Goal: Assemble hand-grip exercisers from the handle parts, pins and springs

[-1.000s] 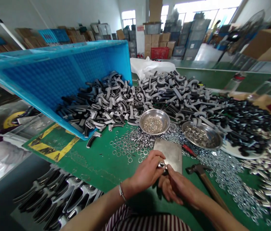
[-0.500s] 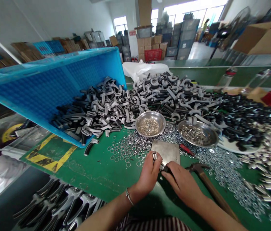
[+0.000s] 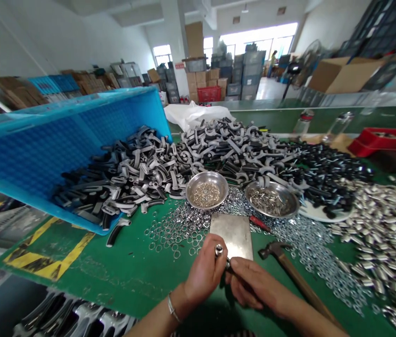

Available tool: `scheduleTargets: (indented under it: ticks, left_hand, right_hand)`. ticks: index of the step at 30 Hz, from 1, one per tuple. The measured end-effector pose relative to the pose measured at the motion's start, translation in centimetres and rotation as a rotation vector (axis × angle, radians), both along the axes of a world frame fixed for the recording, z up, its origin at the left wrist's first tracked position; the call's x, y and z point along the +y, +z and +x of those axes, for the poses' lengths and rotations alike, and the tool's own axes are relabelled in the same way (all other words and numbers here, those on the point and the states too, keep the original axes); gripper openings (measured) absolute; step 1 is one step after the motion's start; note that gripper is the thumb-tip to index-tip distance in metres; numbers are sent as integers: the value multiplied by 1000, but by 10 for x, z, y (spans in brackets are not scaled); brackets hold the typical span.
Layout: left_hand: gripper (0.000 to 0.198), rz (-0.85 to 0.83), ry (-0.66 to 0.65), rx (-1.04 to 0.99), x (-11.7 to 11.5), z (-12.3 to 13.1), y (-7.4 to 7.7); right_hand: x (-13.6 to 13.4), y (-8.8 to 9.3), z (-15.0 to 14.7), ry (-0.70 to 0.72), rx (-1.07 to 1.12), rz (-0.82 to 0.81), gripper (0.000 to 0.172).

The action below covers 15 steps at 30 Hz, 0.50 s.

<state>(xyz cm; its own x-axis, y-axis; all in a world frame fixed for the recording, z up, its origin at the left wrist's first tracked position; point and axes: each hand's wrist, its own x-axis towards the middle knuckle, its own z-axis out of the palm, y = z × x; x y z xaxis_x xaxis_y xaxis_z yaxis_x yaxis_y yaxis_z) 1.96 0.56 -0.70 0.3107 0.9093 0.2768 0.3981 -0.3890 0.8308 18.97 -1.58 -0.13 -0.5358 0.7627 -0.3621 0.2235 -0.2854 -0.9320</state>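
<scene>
My left hand (image 3: 203, 274) and my right hand (image 3: 256, 283) meet just below a bare steel plate (image 3: 232, 237). Both are shut on a small metal ring fitting (image 3: 219, 251) with a short dark stem, and my fingers hide most of it. A wood-handled hammer (image 3: 291, 274) lies to the right of my right hand. Loose steel washers (image 3: 180, 234) are scattered left of the plate. Two steel bowls of small metal parts (image 3: 206, 189) (image 3: 271, 199) stand beyond it.
A tilted blue crate (image 3: 60, 150) spills a heap of grey-black curved parts (image 3: 141, 173) onto the green mat (image 3: 88, 276). Black parts sit on a white plate (image 3: 324, 196). Silver sleeves (image 3: 384, 243) cover the right side. Black-and-silver parts lie in a tray at lower left.
The view has swung, so the table sits lower and further left in the picture. My hands have come together again on the fitting, and it is now held lower than half a second ago.
</scene>
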Motion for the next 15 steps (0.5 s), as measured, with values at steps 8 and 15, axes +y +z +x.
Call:
scheduleTargets:
  ticks: [8, 15]
  left_hand:
    - [18, 111, -349, 704, 83, 26, -11]
    - [20, 280, -326, 753, 146, 93, 24]
  right_hand:
    - [-6, -8, 37, -12, -678, 487, 34]
    - [-59, -16, 107, -228, -404, 288, 46]
